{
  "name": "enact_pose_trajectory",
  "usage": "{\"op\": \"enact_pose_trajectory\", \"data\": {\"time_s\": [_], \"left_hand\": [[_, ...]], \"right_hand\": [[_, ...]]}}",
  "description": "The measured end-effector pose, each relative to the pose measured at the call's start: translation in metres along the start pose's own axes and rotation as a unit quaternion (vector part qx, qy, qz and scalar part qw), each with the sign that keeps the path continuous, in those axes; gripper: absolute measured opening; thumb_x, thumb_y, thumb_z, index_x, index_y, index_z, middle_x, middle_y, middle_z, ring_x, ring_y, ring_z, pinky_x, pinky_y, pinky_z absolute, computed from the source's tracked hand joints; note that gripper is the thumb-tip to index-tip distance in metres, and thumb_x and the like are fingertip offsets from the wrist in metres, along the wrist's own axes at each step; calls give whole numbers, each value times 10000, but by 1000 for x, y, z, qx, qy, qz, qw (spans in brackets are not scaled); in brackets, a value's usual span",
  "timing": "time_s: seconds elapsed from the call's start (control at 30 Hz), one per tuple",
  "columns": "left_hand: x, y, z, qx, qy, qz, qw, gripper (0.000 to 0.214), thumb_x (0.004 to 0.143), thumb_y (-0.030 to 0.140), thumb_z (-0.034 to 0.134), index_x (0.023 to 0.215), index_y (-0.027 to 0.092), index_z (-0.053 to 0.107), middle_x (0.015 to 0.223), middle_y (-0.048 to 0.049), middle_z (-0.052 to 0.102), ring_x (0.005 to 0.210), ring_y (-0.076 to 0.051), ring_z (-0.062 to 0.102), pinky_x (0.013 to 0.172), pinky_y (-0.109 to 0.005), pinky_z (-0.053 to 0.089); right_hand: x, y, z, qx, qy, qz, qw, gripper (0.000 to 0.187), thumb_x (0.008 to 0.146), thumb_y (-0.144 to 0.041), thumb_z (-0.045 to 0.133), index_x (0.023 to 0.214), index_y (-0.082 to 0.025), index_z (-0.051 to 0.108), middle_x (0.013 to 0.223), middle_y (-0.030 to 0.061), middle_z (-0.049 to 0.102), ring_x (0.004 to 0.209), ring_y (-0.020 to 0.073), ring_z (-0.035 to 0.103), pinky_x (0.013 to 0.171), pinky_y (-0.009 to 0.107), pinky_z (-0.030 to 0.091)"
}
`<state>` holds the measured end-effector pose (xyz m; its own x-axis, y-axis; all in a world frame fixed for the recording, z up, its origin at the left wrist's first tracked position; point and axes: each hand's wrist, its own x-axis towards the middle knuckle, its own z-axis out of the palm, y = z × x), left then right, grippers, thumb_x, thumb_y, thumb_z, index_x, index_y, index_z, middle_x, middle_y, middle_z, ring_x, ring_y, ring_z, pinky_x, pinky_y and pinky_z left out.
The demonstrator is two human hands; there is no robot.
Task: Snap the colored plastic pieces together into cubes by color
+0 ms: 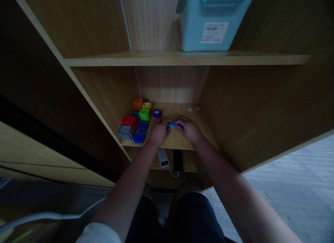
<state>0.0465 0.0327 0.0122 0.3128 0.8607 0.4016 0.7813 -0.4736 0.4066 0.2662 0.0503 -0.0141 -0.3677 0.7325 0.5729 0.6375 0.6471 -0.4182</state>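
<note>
Both hands reach into a low wooden shelf compartment [180,140]. My left hand [158,131] and my right hand [189,129] are closed together on a small light-blue toy block piece [172,124] that rests on the shelf board between them. Just left of my left hand lie several ridged toy blocks: grey [126,132], red [129,121], dark blue [139,137], green [144,114], orange [138,103], yellow [146,105]. A purple piece [157,113] sits behind my left hand.
A light-blue plastic box with a barcode label [211,23] stands on the shelf above [182,58]. Under the lower shelf hang a white device with a cable [163,158] and a black item [178,160]. Two small white scraps [193,109] lie at the back.
</note>
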Motion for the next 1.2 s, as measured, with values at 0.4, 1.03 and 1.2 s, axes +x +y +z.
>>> {"op": "enact_pose_trajectory", "data": {"time_s": [0.4,1.03,1.2], "left_hand": [[0,-1,1,11,6,11,1000,347,957,126,716,1296,196,697,1223,-128,796,1185,-307,729,1110,-430,553],[-2,0,0,31,21,13,999,395,948,179,714,1340,164,661,1203,-147,795,1186,-323,732,1097,-440,566],[-2,-2,1,20,93,0,995,393,953,205,702,1332,135,625,1189,-181,767,1192,-355,722,1081,-471,572]], "right_hand": [[0,5,3,-2,0,-9,1000,113,1066,-215,669,1096,-247,773,1140,87,763,1087,259,704,1012,411,563],[-5,9,7,-8,10,78,997,411,941,-258,813,1321,-232,657,1208,99,793,1104,271,748,1023,418,578],[-1,8,7,-19,7,93,995,418,933,-246,811,1318,-221,653,1175,100,795,1083,271,751,1008,419,586]]}}
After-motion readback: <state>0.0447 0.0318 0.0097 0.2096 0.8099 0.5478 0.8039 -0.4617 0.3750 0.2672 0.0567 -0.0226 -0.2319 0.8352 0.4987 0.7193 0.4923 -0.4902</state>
